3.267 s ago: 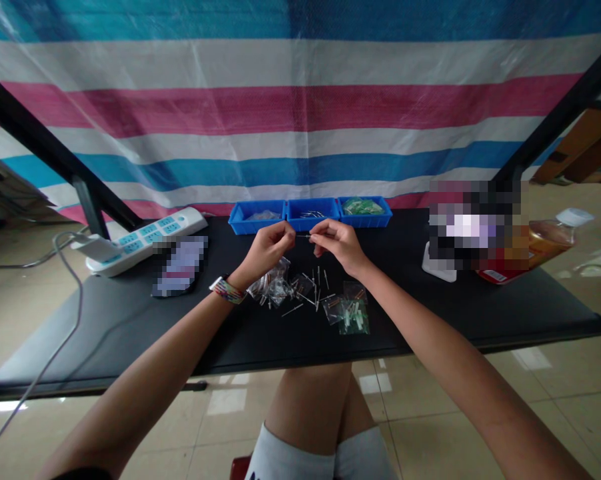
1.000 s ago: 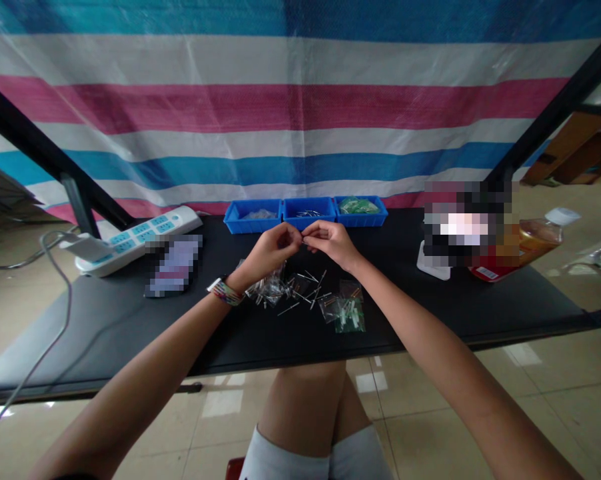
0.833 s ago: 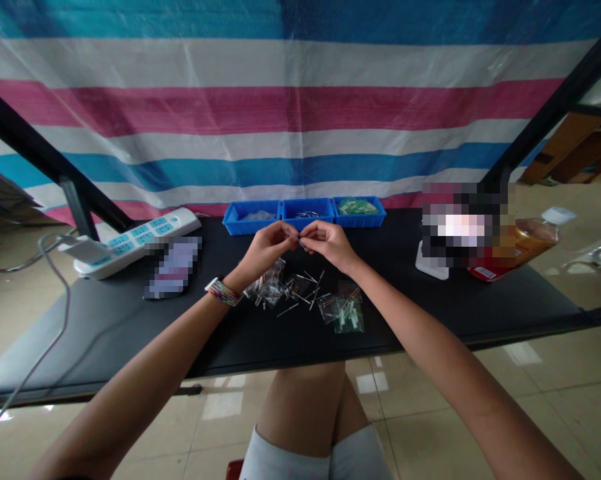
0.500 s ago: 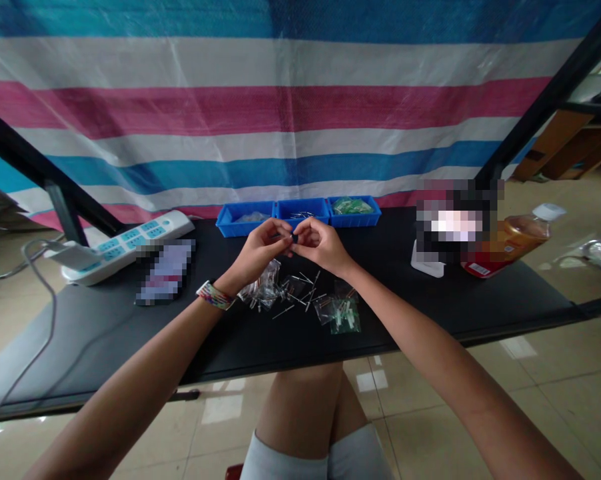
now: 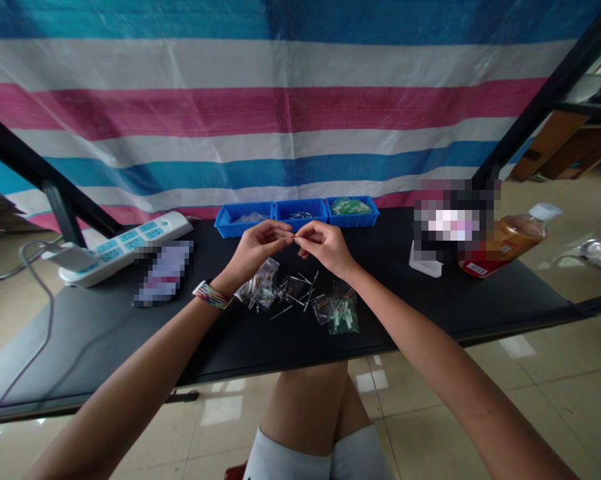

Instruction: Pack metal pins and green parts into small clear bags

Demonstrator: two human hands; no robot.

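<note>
My left hand and my right hand meet fingertip to fingertip above the black table. Both pinch a thin metal pin held level between them; whether anything else sits on it is too small to tell. Below the hands lie several loose metal pins, small clear bags on the left and a bag of green and white pieces on the right. A woven band is on my left wrist.
Three blue bins stand in a row at the table's back edge. A white power strip with a cable lies at the far left. A bottle of amber liquid lies on the right. My knees are under the table's front edge.
My hands came together from a short gap and stayed joined, fingers working at the pin. The view drifted slightly right; the things on the table lie as before.
</note>
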